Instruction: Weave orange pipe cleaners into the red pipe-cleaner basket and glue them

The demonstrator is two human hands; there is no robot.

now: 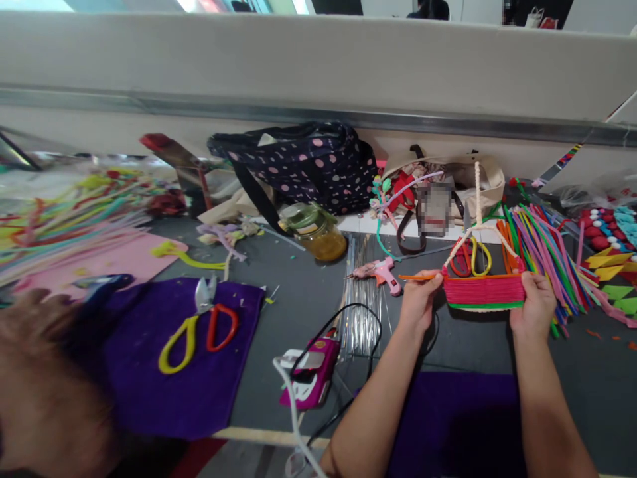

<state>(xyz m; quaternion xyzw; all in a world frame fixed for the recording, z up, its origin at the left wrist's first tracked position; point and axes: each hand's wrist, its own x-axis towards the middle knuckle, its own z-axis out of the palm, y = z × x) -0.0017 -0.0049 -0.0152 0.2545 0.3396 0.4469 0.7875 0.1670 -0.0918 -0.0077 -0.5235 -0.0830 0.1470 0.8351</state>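
Both my hands hold a small woven basket [482, 291] of pink and red pipe cleaners with a green bottom edge and a white twisted handle rising from it. My left hand [421, 299] pinches its left end, where an orange pipe cleaner [415, 277] sticks out to the left. At the basket's right end, the fingers of my right hand [535, 302] are curled around it. The basket is lifted a little above the grey table [308, 292], in front of a bundle of coloured pipe cleaners [537, 249].
A pink glue gun [381, 272], silver wires [361, 312], scissors [202, 328] on purple cloth, a second pair [470, 257], a jar [316, 236], a dotted bag [303, 166] and a pink phone [311, 372] with cables lie around. Someone's blurred head [44, 392] fills the lower left.
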